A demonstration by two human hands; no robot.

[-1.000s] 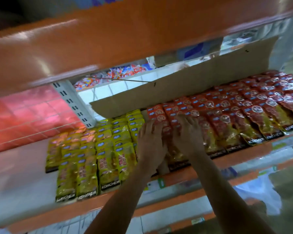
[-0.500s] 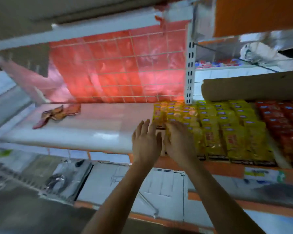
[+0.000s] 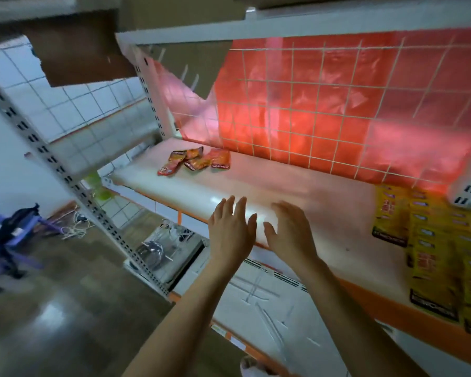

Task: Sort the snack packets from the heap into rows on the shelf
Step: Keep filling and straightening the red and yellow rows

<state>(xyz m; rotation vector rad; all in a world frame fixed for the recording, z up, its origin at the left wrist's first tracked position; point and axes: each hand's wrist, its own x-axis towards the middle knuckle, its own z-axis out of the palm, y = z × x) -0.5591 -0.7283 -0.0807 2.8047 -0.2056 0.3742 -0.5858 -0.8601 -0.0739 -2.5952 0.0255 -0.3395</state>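
A small heap of red and orange snack packets (image 3: 195, 161) lies at the far left end of the white shelf (image 3: 324, 221), against the back. Rows of yellow packets (image 3: 435, 248) lie flat at the right edge of the view. My left hand (image 3: 230, 229) and my right hand (image 3: 288, 231) hover side by side over the shelf's front edge, palms down, fingers spread, holding nothing. Both are well short of the heap and left of the yellow rows.
A wire grid backed with red plastic sheet (image 3: 324, 110) closes the shelf's back. A perforated upright post (image 3: 74, 180) stands at the left. A lower shelf (image 3: 259, 303) sits below my arms. Metal items (image 3: 158, 251) and a blue stool (image 3: 8, 240) are on the floor at left.
My view has swung left along the shelf, away from the red and yellow rows. Both hands left the packets and moved left, empty, toward the heap.
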